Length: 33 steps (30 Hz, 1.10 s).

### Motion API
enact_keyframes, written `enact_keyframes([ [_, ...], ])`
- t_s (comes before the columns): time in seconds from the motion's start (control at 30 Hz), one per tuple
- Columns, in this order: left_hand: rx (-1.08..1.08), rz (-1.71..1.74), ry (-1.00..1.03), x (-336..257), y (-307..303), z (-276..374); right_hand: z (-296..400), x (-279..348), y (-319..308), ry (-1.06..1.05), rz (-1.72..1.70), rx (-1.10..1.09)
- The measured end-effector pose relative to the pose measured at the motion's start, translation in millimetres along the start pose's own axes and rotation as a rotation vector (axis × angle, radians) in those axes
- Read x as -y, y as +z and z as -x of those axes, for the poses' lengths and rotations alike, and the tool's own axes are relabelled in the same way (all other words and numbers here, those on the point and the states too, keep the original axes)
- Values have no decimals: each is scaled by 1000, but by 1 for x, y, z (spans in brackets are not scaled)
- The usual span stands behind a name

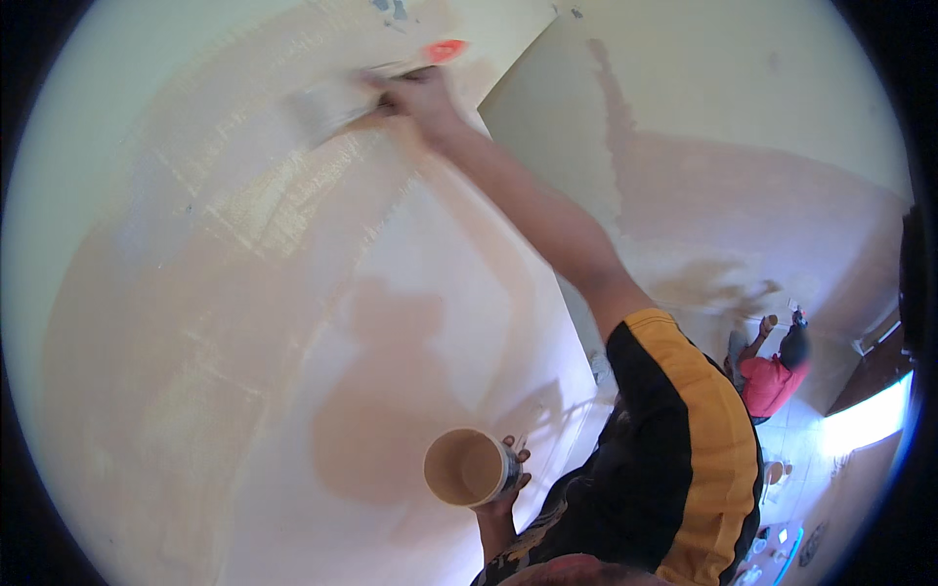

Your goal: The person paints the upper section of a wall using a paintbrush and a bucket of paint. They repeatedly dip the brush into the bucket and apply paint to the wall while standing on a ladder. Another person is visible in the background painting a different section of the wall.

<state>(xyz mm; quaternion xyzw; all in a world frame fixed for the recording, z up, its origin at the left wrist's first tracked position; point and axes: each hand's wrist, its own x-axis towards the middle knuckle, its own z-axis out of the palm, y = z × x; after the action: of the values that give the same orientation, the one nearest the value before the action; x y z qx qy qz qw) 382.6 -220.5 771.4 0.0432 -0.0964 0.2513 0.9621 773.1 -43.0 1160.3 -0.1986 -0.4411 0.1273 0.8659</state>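
Note:
My right hand (418, 95) is raised at the upper middle, closed around the handle of a wide, flat paintbrush (319, 117). Motion blurs the brush, whose head lies against or close to the wall (293, 351), with its patchy beige and pinkish coating. A bright red patch (445, 50) shows just above the hand; whether it belongs to the brush or the wall I cannot tell. Lower down, my left hand (516, 469) holds a round plastic tub (469, 467) around its side. Its open mouth faces the camera and its inside looks beige; the level of any contents is unclear.
The wall ends at an edge to my right, with another patchy wall (703, 183) beyond. Near that wall a person in a red top (773, 384) holds a small container. Buckets (773, 472) and other items stand on the tiled floor at lower right, near a bright opening (872, 417).

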Motion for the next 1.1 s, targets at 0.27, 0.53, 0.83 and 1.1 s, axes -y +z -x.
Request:
enact_keyframes([
  [0.27, -135, -25, 77, -35, -45, 12, -85, -52, -201, -513, 1053, -689],
  [0.53, -89, -70, 53, -42, -64, 32, 71, -52, -67, -448, 779, -40],
  [0.83, -61, -106, -71, -60, -76, 43, -19, -59, -177, -372, 297, -364],
  [1.1, -75, -49, 8, -41, -50, 65, 27, -55, -118, -518, 864, -222],
])
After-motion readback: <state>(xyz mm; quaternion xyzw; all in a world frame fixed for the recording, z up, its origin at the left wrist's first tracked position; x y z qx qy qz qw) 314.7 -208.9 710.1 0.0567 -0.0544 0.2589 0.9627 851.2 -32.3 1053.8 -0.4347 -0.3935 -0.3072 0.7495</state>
